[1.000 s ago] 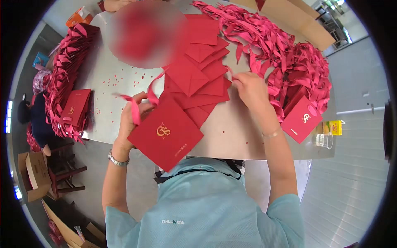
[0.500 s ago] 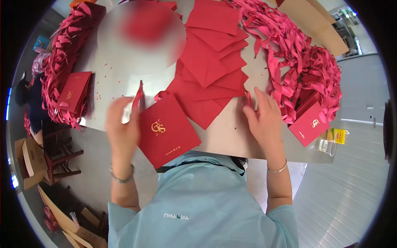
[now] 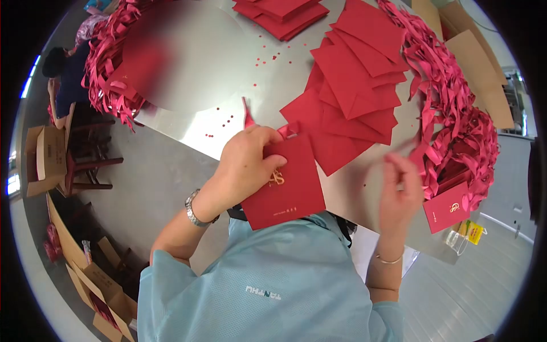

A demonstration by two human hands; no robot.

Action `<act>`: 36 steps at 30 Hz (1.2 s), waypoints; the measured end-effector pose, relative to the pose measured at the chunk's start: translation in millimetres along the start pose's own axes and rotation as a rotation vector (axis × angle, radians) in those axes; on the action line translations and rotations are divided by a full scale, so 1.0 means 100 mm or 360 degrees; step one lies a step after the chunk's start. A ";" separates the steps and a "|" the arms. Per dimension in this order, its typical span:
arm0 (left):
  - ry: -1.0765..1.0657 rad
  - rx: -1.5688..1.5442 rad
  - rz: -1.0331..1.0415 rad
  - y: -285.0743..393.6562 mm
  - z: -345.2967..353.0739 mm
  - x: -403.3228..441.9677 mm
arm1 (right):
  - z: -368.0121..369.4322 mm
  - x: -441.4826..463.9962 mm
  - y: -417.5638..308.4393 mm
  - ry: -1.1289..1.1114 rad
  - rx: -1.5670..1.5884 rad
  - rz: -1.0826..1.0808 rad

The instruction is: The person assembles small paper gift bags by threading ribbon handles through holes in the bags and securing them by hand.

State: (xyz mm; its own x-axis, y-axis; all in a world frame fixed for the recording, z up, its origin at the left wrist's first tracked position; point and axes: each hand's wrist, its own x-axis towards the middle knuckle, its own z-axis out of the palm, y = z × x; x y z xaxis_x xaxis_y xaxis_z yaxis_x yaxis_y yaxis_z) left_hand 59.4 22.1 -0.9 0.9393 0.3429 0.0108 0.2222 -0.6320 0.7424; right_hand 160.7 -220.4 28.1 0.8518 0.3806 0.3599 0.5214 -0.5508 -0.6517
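A flat red paper bag (image 3: 293, 191) with a gold logo lies at the table's front edge, partly over my blue shirt. My left hand (image 3: 248, 162) is closed on its upper left part, thumb across the logo. A red ribbon (image 3: 289, 131) loops at the bag's top edge, and another ribbon end (image 3: 248, 114) sticks up behind my left hand. My right hand (image 3: 401, 188) is raised to the right, near the ribbon pile (image 3: 439, 97). Its fingers are bent and smeared by motion, so whether they hold a ribbon does not show.
Plain red bags (image 3: 359, 85) lie overlapped beyond my hands, and a red stack (image 3: 282, 17) sits farther back. Ribboned bags (image 3: 447, 206) stand at right, beside a plastic cup (image 3: 456, 239) and yellow packet (image 3: 472, 232). At left are cardboard boxes (image 3: 51, 154) and a person (image 3: 74, 80).
My left hand has moved right and closed on the bag, which has turned slightly. My right hand has moved right, toward the ribbon pile. The whole view has shifted.
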 end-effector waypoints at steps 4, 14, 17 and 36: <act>-0.0311 -0.0274 -0.0290 0.08 0.03 0.00 | 0.53 -0.24 -0.33 -0.0476 0.0386 -0.0062; -0.0546 -0.0183 -0.0064 -0.07 -0.05 0.06 | 0.85 -0.26 -0.35 -0.0359 0.0206 -0.0332; -0.0609 -0.0567 -0.0296 -0.11 -0.08 0.07 | 0.91 -0.24 -0.36 -0.0290 0.0179 -0.0377; -0.0579 -0.0804 -0.0360 -0.20 -0.03 0.04 | 0.88 -0.10 -0.32 -0.0361 -0.0143 -0.1010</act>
State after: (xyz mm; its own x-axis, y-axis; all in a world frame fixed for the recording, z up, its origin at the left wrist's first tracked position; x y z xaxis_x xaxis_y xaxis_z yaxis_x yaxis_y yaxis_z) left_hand 58.4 38.2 -13.4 0.9318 0.1166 -0.3436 0.3578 -0.1376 0.9236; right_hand 131.1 -141.3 -12.8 0.3534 0.7913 0.4989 0.9272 -0.2256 -0.2989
